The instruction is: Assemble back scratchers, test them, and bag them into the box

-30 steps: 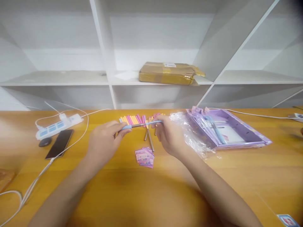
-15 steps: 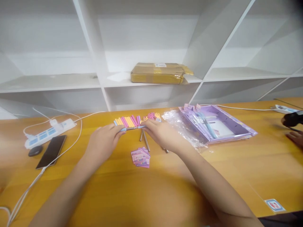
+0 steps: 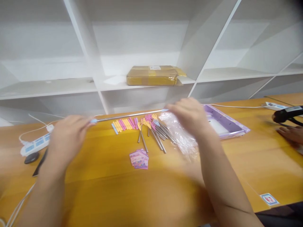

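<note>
My left hand (image 3: 67,140) is closed around the light-blue left end of a telescopic back scratcher (image 3: 129,115). Its thin metal rod runs drawn out between my hands, above the table. My right hand (image 3: 189,116), slightly blurred, is closed on the other light-blue end, whose shape is hidden by the fingers. Under the rod lies a row of coloured grip tubes (image 3: 125,124) in blue, yellow and pink. Beside them is a pile of metal rods with hand-shaped heads (image 3: 156,129) in yellow, pink and blue. Nearer me lies a small stack of pink-purple cards (image 3: 139,159).
Clear plastic wrap (image 3: 182,142) and a purple box (image 3: 227,121) lie to the right. A power strip (image 3: 35,145), mouse (image 3: 31,157), partly hidden phone and cables are left. A taped carton (image 3: 153,75) sits on the shelf. Another person's hand (image 3: 292,135) is far right, near a black device (image 3: 286,115).
My hands have moved far apart, left and right, and the back scratcher between them has lengthened. The pile of rods has come into fuller view. The camera view has shifted slightly.
</note>
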The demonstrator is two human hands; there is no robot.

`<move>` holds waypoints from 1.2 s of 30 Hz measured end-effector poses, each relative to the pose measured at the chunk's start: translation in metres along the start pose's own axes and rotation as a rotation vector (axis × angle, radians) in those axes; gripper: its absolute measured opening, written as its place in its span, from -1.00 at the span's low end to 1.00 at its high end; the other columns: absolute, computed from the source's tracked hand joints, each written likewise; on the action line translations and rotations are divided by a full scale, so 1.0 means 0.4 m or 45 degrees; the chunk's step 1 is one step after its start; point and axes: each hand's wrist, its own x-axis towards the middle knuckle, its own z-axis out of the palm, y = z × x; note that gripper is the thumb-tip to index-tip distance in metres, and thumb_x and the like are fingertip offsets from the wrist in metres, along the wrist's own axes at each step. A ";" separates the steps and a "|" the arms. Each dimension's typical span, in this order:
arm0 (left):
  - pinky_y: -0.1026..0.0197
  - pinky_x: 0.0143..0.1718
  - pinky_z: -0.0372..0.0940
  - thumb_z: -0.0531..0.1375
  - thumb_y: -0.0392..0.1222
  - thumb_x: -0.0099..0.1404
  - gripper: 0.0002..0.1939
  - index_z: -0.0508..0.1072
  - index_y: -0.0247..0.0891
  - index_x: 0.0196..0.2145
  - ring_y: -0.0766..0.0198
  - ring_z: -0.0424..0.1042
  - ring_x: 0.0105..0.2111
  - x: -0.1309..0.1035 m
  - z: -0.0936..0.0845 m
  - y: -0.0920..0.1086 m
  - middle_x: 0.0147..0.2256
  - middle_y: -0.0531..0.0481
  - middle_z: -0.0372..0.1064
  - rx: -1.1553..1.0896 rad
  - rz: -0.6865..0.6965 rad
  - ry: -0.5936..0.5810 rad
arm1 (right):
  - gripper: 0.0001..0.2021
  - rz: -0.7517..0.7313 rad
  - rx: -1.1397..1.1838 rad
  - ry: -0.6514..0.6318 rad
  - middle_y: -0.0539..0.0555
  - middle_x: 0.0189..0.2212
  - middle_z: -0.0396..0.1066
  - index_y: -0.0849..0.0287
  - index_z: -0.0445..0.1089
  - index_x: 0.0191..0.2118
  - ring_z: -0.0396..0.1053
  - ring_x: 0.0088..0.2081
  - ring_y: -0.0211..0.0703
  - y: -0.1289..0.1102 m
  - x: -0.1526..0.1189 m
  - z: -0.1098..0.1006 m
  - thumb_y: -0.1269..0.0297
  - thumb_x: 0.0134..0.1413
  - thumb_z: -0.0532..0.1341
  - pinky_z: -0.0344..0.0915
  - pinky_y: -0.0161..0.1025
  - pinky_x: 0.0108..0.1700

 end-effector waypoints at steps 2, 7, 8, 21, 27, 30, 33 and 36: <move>-0.04 0.02 0.40 0.12 0.03 0.54 -0.66 0.63 -0.18 -0.06 -0.03 0.53 -0.01 -0.004 -0.018 -0.095 -0.07 -0.14 0.62 0.053 -0.122 0.150 | -0.73 0.165 -0.186 0.203 0.06 -0.38 0.57 0.07 0.58 -0.16 0.38 -0.29 -0.16 0.104 -0.046 -0.057 0.34 0.48 0.11 0.17 -0.18 -0.16; -0.10 0.19 0.37 0.15 0.07 0.49 -0.68 0.61 -0.13 -0.21 0.02 0.56 0.03 -0.015 -0.016 -0.231 -0.18 -0.03 0.64 0.049 -0.198 0.337 | -0.62 0.659 -0.393 0.337 0.16 -0.31 0.59 0.09 0.54 -0.29 0.42 -0.22 -0.04 0.237 -0.134 -0.129 0.05 0.45 0.07 0.29 -0.11 -0.04; -0.06 0.15 0.39 0.16 0.08 0.48 -0.69 0.61 -0.12 -0.20 0.05 0.56 -0.01 -0.014 -0.009 -0.231 -0.18 -0.02 0.64 0.051 -0.223 0.315 | -0.65 0.700 -0.370 0.297 0.17 -0.26 0.60 0.09 0.54 -0.27 0.44 -0.17 -0.03 0.236 -0.138 -0.129 0.09 0.43 0.07 0.31 -0.11 -0.01; -0.06 0.14 0.34 0.13 0.19 0.46 -0.58 0.62 -0.16 -0.13 0.05 0.46 -0.10 0.014 -0.041 -0.142 -0.17 -0.11 0.57 0.006 -0.412 0.355 | -0.72 0.839 -0.057 0.608 0.18 -0.14 0.51 0.21 0.34 0.13 0.54 -0.37 -0.25 0.209 -0.117 -0.098 0.27 0.46 0.04 0.42 -0.25 -0.27; -0.05 0.11 0.36 0.12 0.17 0.46 -0.59 0.62 -0.17 -0.16 0.06 0.47 -0.12 0.018 -0.036 -0.130 -0.19 -0.12 0.56 0.017 -0.385 0.361 | -0.76 0.863 0.040 0.625 0.06 -0.31 0.47 0.18 0.29 0.10 0.42 -0.49 -0.29 0.206 -0.115 -0.085 0.35 0.41 0.04 0.34 -0.29 -0.34; -0.05 0.13 0.36 0.11 0.13 0.49 -0.60 0.62 -0.18 -0.14 0.06 0.49 -0.10 0.014 -0.036 -0.132 -0.16 -0.13 0.57 0.028 -0.385 0.334 | -0.79 0.850 0.034 0.541 0.04 -0.30 0.44 0.15 0.38 0.00 0.39 -0.51 -0.32 0.206 -0.118 -0.092 0.37 0.36 0.06 0.31 -0.31 -0.36; -0.05 0.09 0.37 0.12 0.13 0.49 -0.61 0.62 -0.19 -0.13 0.04 0.49 -0.10 0.012 -0.033 -0.132 -0.15 -0.14 0.57 0.056 -0.388 0.339 | -0.78 0.801 0.023 0.407 0.02 -0.29 0.45 0.14 0.46 -0.09 0.37 -0.50 -0.35 0.210 -0.126 -0.105 0.41 0.29 0.09 0.31 -0.31 -0.31; 0.00 0.03 0.36 0.14 0.12 0.49 -0.64 0.61 -0.15 -0.11 0.07 0.47 -0.11 0.014 -0.022 -0.122 -0.16 -0.10 0.56 0.054 -0.367 0.337 | -0.75 0.805 -0.001 0.365 0.01 -0.28 0.46 0.12 0.48 -0.07 0.38 -0.48 -0.35 0.217 -0.137 -0.117 0.42 0.29 0.08 0.32 -0.31 -0.27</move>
